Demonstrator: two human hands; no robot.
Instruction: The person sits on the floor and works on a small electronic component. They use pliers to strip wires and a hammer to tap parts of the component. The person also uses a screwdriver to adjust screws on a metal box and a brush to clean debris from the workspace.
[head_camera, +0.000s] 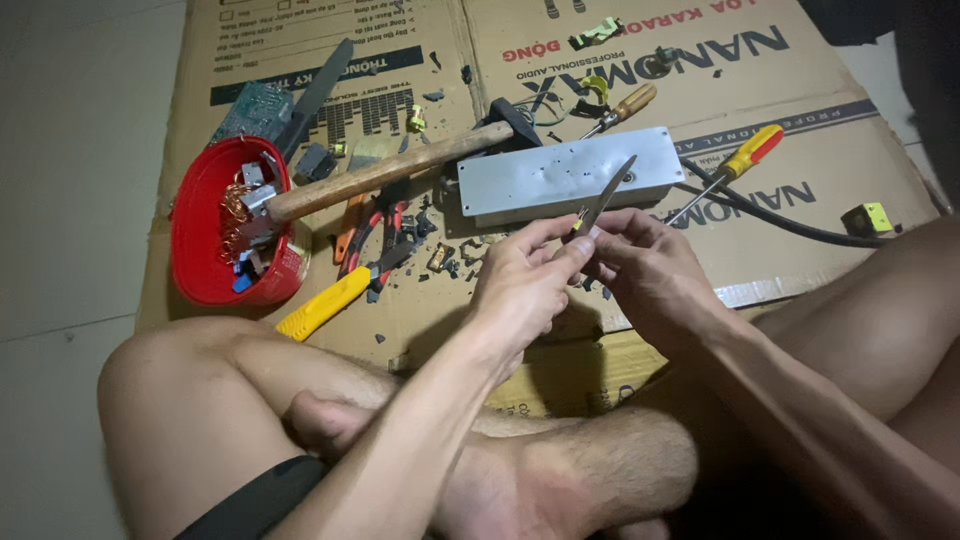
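1. Fingers of both hands meet just in front of the grey metal box (570, 175): the left hand (520, 285) pinches a tiny yellowish part (580, 226), and the right hand (650, 275) grips a thin blade (610, 195) angled up over the box.
2. Left of the box lie a hammer (385, 172) and a red bowl (195, 255); right of it, a yellow screwdriver (735, 165).
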